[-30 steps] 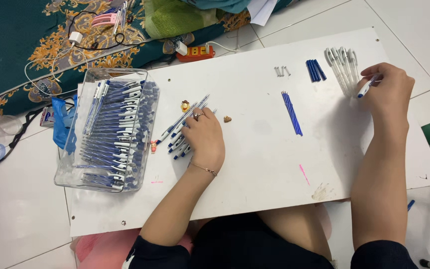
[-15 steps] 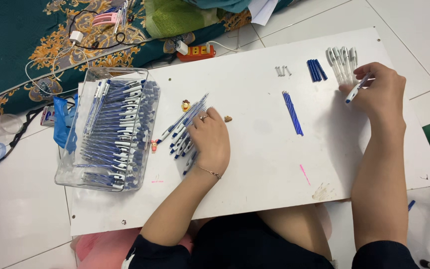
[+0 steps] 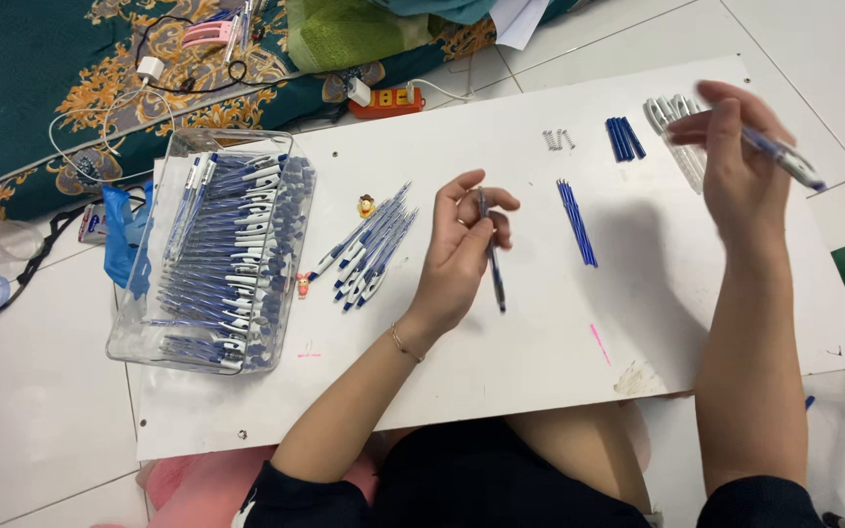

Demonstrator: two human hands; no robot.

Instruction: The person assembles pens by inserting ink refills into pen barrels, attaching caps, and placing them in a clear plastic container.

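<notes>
**Both hands hold pen parts over the board**

Your left hand [image 3: 462,249] pinches a thin blue refill [image 3: 491,259] between thumb and fingers, tip pointing toward you, raised just off the white board [image 3: 540,342]. Your right hand [image 3: 735,166] grips a pen barrel [image 3: 784,161] by its middle, lifted above the pile of white barrels [image 3: 677,132]. Spare refills [image 3: 576,222] lie between your hands, within easy reach. Finished pens [image 3: 369,249] sit left of your left hand, beside the clear box [image 3: 212,254] filled with more.
</notes>
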